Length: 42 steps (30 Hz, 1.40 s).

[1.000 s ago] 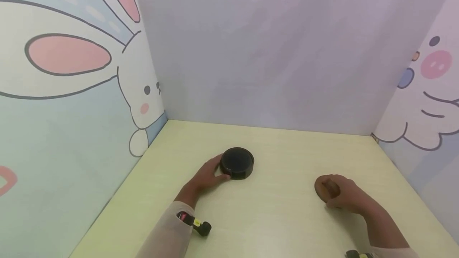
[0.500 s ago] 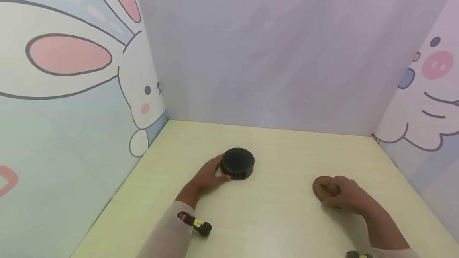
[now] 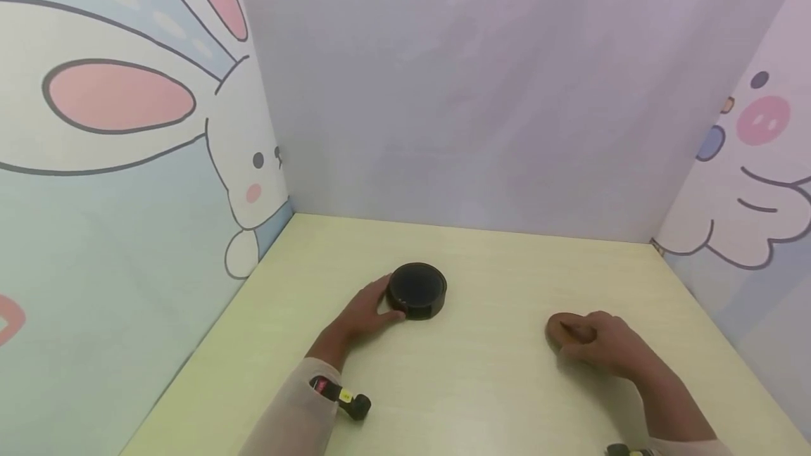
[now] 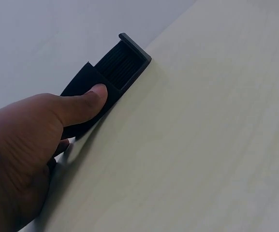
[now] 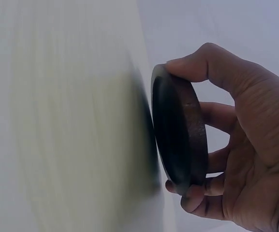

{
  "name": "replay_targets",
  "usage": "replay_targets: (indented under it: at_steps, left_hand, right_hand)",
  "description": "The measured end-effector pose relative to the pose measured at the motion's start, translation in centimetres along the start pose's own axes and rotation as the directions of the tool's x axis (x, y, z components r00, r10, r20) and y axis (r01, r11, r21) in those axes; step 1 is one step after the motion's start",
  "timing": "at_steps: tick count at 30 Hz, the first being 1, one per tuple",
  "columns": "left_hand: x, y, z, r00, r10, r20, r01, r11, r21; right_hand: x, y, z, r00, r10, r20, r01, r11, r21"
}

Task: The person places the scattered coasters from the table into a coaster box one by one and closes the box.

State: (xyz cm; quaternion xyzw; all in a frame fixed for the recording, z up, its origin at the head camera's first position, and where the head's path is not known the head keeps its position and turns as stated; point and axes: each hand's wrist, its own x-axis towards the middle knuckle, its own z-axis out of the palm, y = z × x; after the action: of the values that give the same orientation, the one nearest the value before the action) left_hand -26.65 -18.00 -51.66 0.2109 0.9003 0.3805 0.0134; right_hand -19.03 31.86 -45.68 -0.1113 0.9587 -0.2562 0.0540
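Note:
A black round container [image 3: 417, 290] sits on the table left of centre in the head view. My left hand [image 3: 364, 314] grips its near-left side, fingers behind and thumb in front. The left wrist view shows the container's [image 4: 83, 75] side, with a cut-out showing dark ridges beside the thumb. Farther right, my right hand [image 3: 608, 347] holds a round brown disc [image 3: 557, 329]. In the right wrist view this disc [image 5: 195, 130] has a thick brown edge and a dark, recessed underside. Thumb and fingers pinch it at opposite edges, just over the table.
The pale yellow tabletop [image 3: 481, 371] runs back to a plain lilac wall [image 3: 469, 90]. A rabbit-printed panel [image 3: 127, 231] stands along the left, and another cartoon panel [image 3: 754, 231] along the right.
The brown disc in my right hand has shifted slightly left and changed its tilt. My left hand keeps its grip on the black container, which stays in place.

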Motion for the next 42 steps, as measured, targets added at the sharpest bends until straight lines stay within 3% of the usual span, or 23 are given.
replay_targets:
  at_steps: [5,10,21,32,42]
  left_hand:
    - [0.1,0.1,0.0,1.000,-0.001,0.002,0.001,1.000,0.001]
    - [0.5,0.1,0.1,0.999,0.040,0.003,-0.040,0.999,-0.004]
    - [0.6,0.4,0.1,1.000,0.024,0.007,-0.024,1.000,0.007]
    - [0.4,0.2,0.3,0.999,0.042,-0.011,-0.042,0.999,-0.005]
    - [0.2,0.1,0.1,0.999,0.040,-0.008,-0.040,0.999,0.009]
  right_hand:
    - [0.1,0.5,0.1,0.999,-0.003,-0.053,0.001,0.999,-0.041]
    - [0.0,0.5,0.2,0.993,-0.021,-0.118,0.018,0.999,-0.027]
    - [0.7,-1.5,0.3,0.965,-0.114,-0.238,0.106,0.993,-0.047]
    - [1.4,-3.1,0.4,0.963,-0.094,-0.252,0.096,0.995,-0.005]
    - [2.6,-4.9,0.7,0.956,-0.131,-0.261,0.139,0.990,0.013]
